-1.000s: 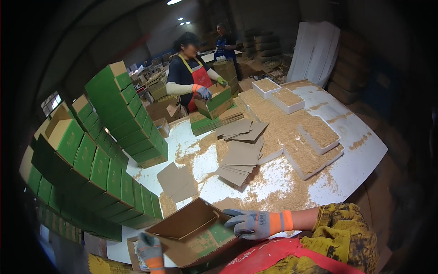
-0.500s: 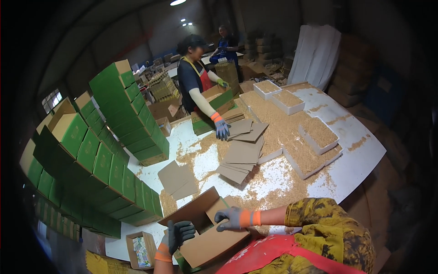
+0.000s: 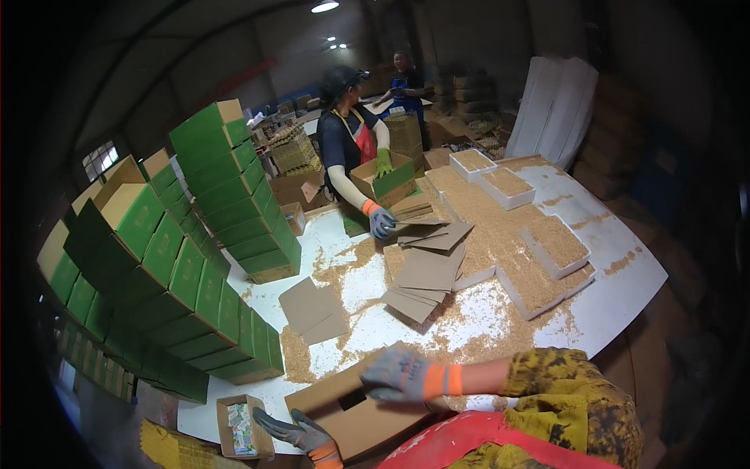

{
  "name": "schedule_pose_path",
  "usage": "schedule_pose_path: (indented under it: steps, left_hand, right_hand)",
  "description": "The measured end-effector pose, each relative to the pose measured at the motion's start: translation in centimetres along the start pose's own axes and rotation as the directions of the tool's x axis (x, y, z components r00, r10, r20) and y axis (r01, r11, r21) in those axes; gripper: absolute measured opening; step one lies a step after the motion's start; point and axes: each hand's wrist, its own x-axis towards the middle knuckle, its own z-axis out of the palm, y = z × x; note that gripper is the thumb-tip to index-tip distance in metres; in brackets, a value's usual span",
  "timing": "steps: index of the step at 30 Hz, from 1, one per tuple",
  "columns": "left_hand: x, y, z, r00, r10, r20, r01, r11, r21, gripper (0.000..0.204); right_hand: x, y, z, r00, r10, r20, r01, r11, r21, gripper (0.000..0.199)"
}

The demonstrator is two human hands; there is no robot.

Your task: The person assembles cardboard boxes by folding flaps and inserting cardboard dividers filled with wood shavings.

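See cardboard box (image 3: pixel 367 428) at bottom centre of frame, dark gap on top. At its left edge, find left hand (image 3: pixel 303 434) — grip apart, fingers extended. Over its top, find right hand (image 3: pixel 402 374) — blurred, cannot tell grip.

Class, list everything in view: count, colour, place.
Front box: one, brown, near edge
Small carton: one, brown, near left
Packets: several, multicoloured, inside it
Stacked boxes: many, green, left
Cardboard sheets: several, brown, centre
Trays: at least four, white, right
Loose material: uncounted, tan, tabletop
Table: one, white, centre
Workers: two, dark tops, far side
Far box: one, green, by nearer worker
Panels: uncounted, white, far right
Background stacks: uncounted, brown, dim
Own apron: one, red, bottom
Left hand: one, grey-gloved, by front box
Right hand: one, grey-gloved, over front box
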Motion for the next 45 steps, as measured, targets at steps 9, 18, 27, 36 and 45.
schedule_pose_path:
  steps: [9,18,27,36,45]
  left_hand:
    - [3.0,4.1,-0.1,0.644,-0.194,0.74,0.153,0.98,0.124,0.045]
    - [-2.9,-13.3,9.5,0.63,-0.279,0.725,0.688,-0.232,-0.687,0.047]
    - [-2.6,-13.0,6.0,0.327,-0.238,0.915,0.944,0.136,-0.302,0.048]
    - [-2.5,-11.2,4.9,0.217,-0.285,0.934,0.949,0.286,-0.134,0.046]
    - [-2.0,-8.4,5.3,0.162,-0.323,0.933,0.913,0.407,-0.018,0.043]
  right_hand:
    - [-5.8,7.6,-1.7,0.624,0.717,0.311,-0.576,0.153,0.803,0.053]
    - [-4.7,5.8,-6.0,0.926,0.351,0.139,-0.329,0.572,0.752,0.06]
    - [-10.6,1.7,5.7,0.965,-0.101,0.243,0.021,0.95,0.313,0.053]
    - [-21.3,12.8,-2.8,0.522,0.815,-0.252,-0.546,0.546,0.636,0.055]
    - [-39.9,27.8,-14.8,-0.299,0.825,-0.479,-0.942,-0.173,0.289,0.069]
